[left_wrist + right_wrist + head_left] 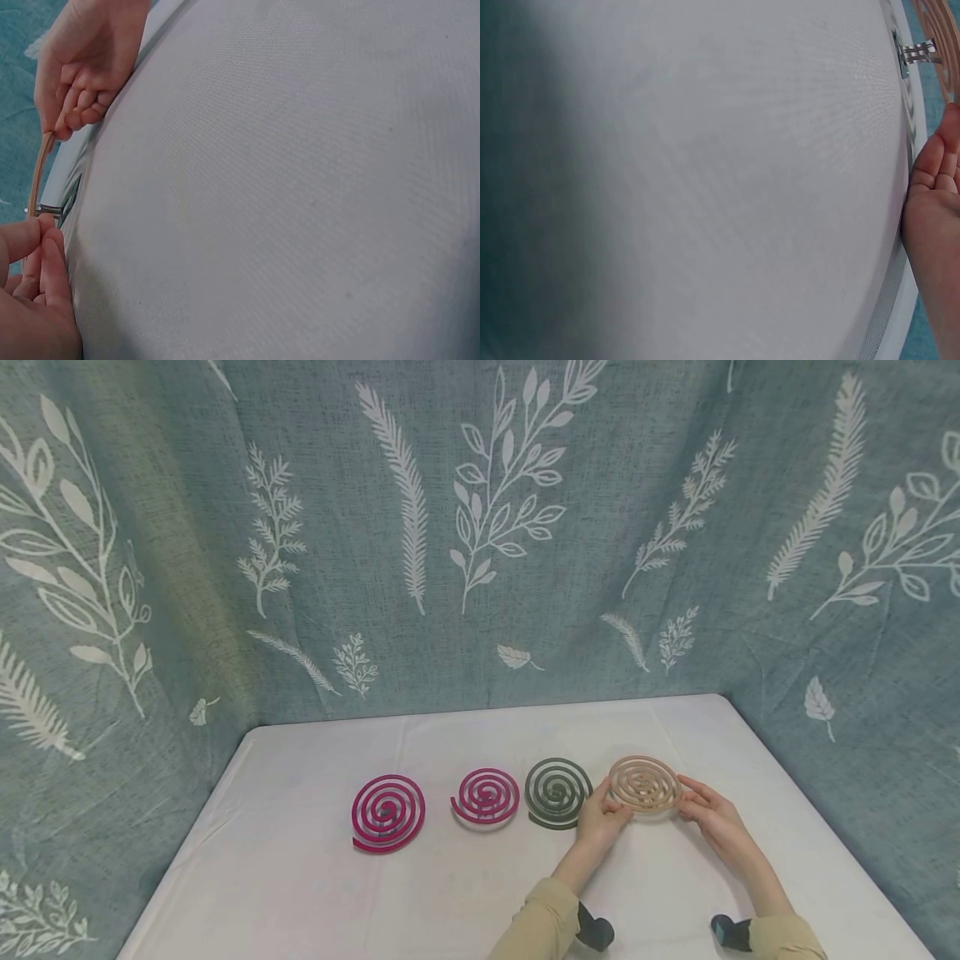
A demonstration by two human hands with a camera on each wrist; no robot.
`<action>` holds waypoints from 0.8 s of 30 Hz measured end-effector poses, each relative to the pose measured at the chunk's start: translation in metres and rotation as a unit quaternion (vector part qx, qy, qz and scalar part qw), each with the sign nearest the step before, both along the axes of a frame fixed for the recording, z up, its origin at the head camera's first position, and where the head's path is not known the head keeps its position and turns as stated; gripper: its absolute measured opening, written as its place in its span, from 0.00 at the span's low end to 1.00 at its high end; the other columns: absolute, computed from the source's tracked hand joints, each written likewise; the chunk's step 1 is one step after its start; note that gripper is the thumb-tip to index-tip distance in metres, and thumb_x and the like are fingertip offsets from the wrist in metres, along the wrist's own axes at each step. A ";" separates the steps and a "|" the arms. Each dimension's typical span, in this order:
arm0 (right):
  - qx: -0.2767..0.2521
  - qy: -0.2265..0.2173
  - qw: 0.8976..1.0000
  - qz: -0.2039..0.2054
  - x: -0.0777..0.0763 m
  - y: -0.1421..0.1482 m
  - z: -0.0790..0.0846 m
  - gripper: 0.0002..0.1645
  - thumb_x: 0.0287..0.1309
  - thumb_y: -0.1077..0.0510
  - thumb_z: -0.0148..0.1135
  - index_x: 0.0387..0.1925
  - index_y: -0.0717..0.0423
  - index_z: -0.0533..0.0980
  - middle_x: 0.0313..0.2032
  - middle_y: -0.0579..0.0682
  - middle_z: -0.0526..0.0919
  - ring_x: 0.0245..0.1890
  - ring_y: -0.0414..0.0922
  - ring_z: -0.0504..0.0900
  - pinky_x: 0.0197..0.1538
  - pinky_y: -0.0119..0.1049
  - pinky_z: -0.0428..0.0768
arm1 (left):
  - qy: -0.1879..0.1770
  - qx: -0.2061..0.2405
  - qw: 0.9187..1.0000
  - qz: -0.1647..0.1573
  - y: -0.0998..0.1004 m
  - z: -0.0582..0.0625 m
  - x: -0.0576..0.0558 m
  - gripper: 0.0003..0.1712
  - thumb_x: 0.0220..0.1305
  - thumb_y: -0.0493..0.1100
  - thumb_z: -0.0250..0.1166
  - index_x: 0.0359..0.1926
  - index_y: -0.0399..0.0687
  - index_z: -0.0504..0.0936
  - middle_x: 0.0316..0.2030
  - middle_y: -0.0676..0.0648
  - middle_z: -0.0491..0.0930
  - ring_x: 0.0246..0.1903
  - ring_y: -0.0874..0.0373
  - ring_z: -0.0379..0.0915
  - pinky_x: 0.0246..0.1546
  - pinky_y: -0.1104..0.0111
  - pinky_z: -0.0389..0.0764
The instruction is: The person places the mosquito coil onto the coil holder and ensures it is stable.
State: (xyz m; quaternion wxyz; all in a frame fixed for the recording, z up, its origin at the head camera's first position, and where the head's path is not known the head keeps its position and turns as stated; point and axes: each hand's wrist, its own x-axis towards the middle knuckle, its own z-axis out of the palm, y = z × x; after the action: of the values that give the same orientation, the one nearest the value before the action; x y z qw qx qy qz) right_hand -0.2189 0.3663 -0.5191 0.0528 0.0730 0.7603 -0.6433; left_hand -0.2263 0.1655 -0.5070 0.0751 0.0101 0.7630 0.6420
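Note:
A tan mosquito coil (643, 783) is held level by its two sides. My left hand (600, 818) pinches its left edge between thumb and fingers, and my right hand (716, 825) pinches the right edge. Beneath the coil, a small metal stand (921, 52) shows in the right wrist view, its foot close to the white surface. The left wrist view shows the coil edge-on as a thin tan strip (37, 176) running between both hands. Just left of my left hand lies a dark green coil (557, 793), partly overlapped by the fingers.
Two magenta coils, one nearer the middle (486, 796) and one farther left (388, 814), are also on the white-covered table (285, 877). A blue-grey curtain (435, 652) with white leaf prints hangs behind the table and along both sides.

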 end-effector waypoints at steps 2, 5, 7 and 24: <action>0.003 0.000 1.000 0.001 0.000 0.000 0.000 0.42 0.64 0.58 0.56 0.71 0.67 0.47 0.32 0.31 0.76 0.36 0.28 0.74 0.43 0.22 0.76 | 0.002 0.008 1.000 -0.001 0.000 -0.001 -0.001 0.37 0.53 0.31 0.66 0.66 0.40 0.67 0.23 0.50 0.76 0.22 0.69 0.66 0.22 0.81 0.68; 0.002 -0.001 1.000 -0.001 0.001 0.000 0.000 0.41 0.64 0.58 0.56 0.71 0.66 0.48 0.32 0.31 0.76 0.36 0.28 0.74 0.43 0.22 0.76 | 0.021 0.015 1.000 -0.005 0.000 -0.006 -0.002 0.36 0.53 0.31 0.66 0.65 0.40 0.68 0.22 0.52 0.76 0.22 0.69 0.67 0.23 0.80 0.70; 0.003 0.001 1.000 0.000 0.001 0.000 0.000 0.41 0.64 0.57 0.56 0.70 0.67 0.48 0.32 0.31 0.76 0.36 0.28 0.74 0.43 0.22 0.76 | 0.047 0.016 0.999 -0.009 0.000 -0.013 -0.004 0.35 0.54 0.32 0.65 0.65 0.40 0.68 0.21 0.54 0.74 0.21 0.69 0.67 0.22 0.80 0.70; 0.011 -0.006 1.000 -0.005 0.000 0.000 0.000 0.42 0.64 0.56 0.56 0.71 0.66 0.48 0.33 0.31 0.76 0.36 0.28 0.74 0.43 0.22 0.76 | -0.004 -0.003 1.000 0.003 0.002 -0.004 -0.002 0.36 0.54 0.31 0.65 0.66 0.40 0.67 0.23 0.52 0.75 0.21 0.70 0.64 0.21 0.82 0.65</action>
State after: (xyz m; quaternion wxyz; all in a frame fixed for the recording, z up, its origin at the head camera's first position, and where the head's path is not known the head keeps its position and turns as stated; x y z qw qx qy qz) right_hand -0.2187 0.3659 -0.5192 0.0532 0.0814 0.7665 -0.6348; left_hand -0.2287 0.1674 -0.5108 0.0764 0.0053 0.7645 0.6401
